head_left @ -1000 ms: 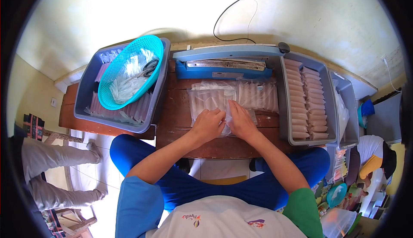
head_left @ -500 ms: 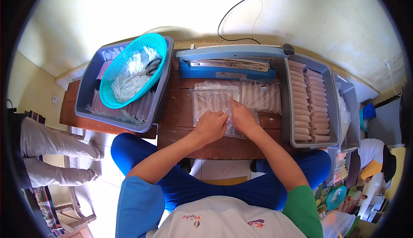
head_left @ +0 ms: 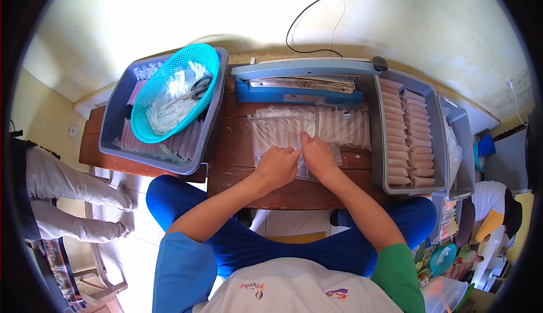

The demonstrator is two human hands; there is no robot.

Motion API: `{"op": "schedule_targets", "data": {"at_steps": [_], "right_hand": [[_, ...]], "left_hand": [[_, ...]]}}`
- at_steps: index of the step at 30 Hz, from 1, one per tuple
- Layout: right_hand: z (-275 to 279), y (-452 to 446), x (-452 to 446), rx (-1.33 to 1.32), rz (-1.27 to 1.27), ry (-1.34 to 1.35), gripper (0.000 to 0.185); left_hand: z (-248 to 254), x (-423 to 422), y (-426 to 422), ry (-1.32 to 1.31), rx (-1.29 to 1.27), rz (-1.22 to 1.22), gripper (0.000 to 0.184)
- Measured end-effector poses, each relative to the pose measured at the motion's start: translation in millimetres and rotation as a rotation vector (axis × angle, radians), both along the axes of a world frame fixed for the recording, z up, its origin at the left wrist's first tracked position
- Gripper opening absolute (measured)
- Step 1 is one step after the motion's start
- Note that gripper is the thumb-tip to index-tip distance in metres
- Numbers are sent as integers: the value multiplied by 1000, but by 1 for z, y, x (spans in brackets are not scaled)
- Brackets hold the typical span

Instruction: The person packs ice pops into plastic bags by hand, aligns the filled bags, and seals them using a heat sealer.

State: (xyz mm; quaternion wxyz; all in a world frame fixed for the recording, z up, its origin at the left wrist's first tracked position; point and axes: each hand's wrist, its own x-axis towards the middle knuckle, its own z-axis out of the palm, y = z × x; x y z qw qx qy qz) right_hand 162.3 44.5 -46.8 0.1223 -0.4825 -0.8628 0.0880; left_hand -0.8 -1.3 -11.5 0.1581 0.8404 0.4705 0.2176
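Observation:
On the brown wooden table (head_left: pixel 232 185), a clear plastic bag (head_left: pixel 274 132) of pale pink filled tubes lies in front of me. My left hand (head_left: pixel 278 164) is closed on its near part, fingers curled under. Beside it my right hand (head_left: pixel 318 157) pinches the bag's right edge, thumb and forefinger together. The hands nearly touch, and their curled fingers hide part of the plastic. Just right of the bag lies another clear pack of pale tubes (head_left: pixel 343 128). Behind both stands a blue long-armed bag sealer (head_left: pixel 297 89).
At left, a grey tub (head_left: pixel 201 163) of tubes carries a turquoise basket (head_left: pixel 138 123) with plastic wrappers and scissors (head_left: pixel 201 88). On the right, a grey crate (head_left: pixel 380 143) holds stacked pink tubes, with another grey bin (head_left: pixel 466 160) beyond. Other people are at both sides.
My right fingertips have shifted slightly left along the bag's edge. My left hand keeps almost the same place and grip.

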Motion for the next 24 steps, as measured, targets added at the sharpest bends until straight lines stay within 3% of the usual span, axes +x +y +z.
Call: {"op": "schedule_targets", "data": {"at_steps": [9,11,24], "right_hand": [[1,-13,2,27,-21,187,53],[9,-15,1,-163,-51,194,54],[-10,-13,-5,-99,-48,271,49]], "left_hand": [[1,-3,0,30,-42,19,9],[2,-4,1,31,-52,23,9],[6,-3,0,107,-84,32,8]]}}
